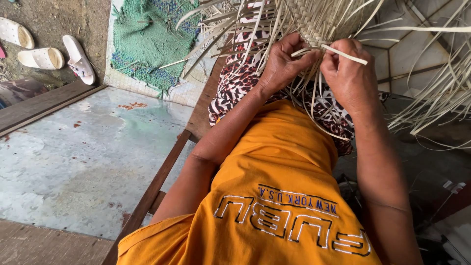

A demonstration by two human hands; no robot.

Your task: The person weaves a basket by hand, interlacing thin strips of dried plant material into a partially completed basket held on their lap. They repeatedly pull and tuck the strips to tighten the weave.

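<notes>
Bare concrete floor [83,157] fills the left of my head view, white sandals [49,51] and a green mat [147,39] at the far side. Far centre, I see pale woven strips [314,19], tight plaiting with loose ends fanning outward. My left hand [284,61] pinches strips at the woven edge; my right hand [346,68] grips one flat strip [346,54].

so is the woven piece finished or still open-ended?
Open-ended: the woven piece has loose strips fanning out unwoven; both hands pinch strips at its edge.
</notes>
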